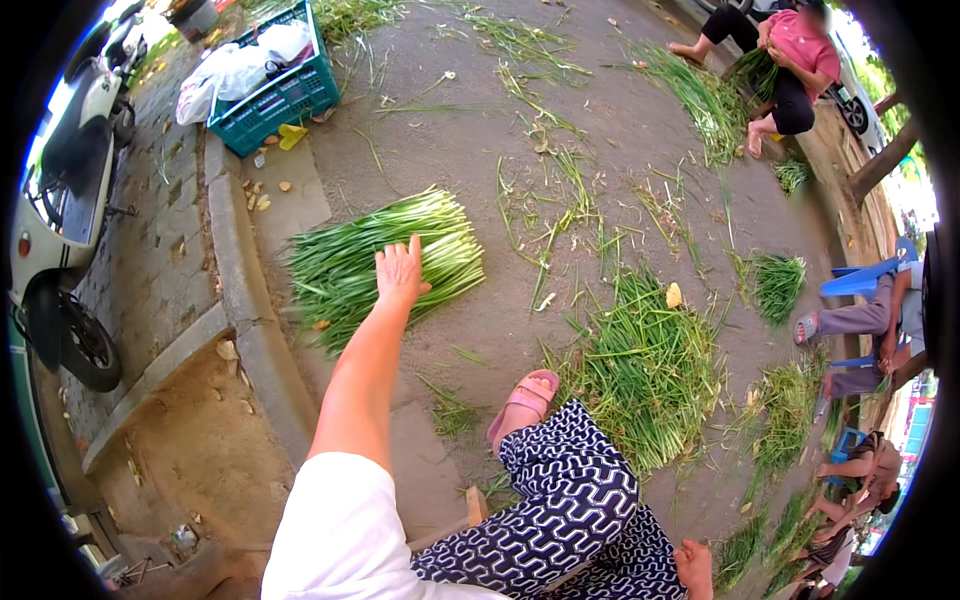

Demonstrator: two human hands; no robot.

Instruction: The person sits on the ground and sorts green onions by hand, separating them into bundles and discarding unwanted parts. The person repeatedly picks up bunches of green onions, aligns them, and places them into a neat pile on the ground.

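Observation:
My left hand rests palm down on a neat pile of long garlic chives, thumb out to the right side. The pile's pale stalk ends point right and its dark green leaf ends point left. At the lower right, beside my patterned trouser leg, is my right hand, its fingers curled. Whether it holds anything is cut off from sight. A larger loose heap of chives lies on the ground just right of my sandalled foot.
A teal plastic crate with white plastic bags stands upper left, by the curb. A parked scooter is beyond it. Chive scraps litter the pavement. Seated people line the right side, one holding greens, near smaller chive piles.

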